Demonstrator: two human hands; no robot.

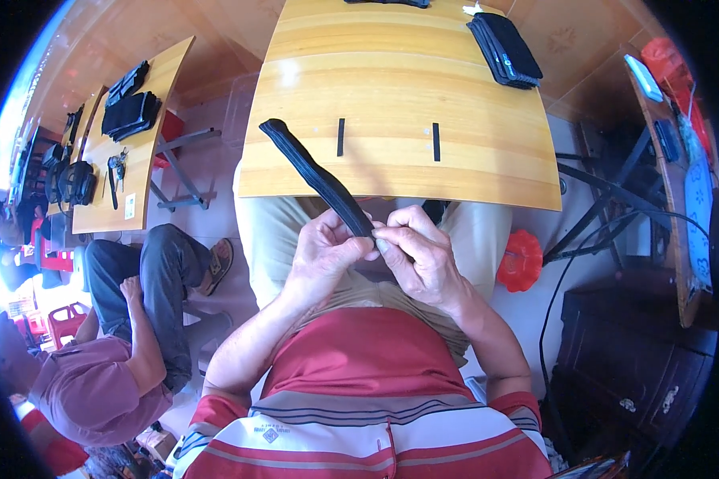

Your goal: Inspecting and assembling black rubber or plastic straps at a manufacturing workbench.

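A long, narrow black fabric strip (310, 169) slants from the near part of the table toward my lap. Its near end is pinched between the fingers of my left hand (326, 254) and my right hand (420, 255), which meet just off the table's front edge. Both hands are closed on it, thumbs against fingertips. The strip's far end lies over the wooden table (391, 72). Ahead of my hands, two short black strips (340, 137) lie upright and apart on the tabletop.
A stack of folded black fabric pieces (505, 52) sits at the table's far right. On the left, a second table (148, 188) bears black fabric items and keys; a person (108, 375) sits beside it. A red plastic stool (521, 262) and a black cable (553, 311) are at right.
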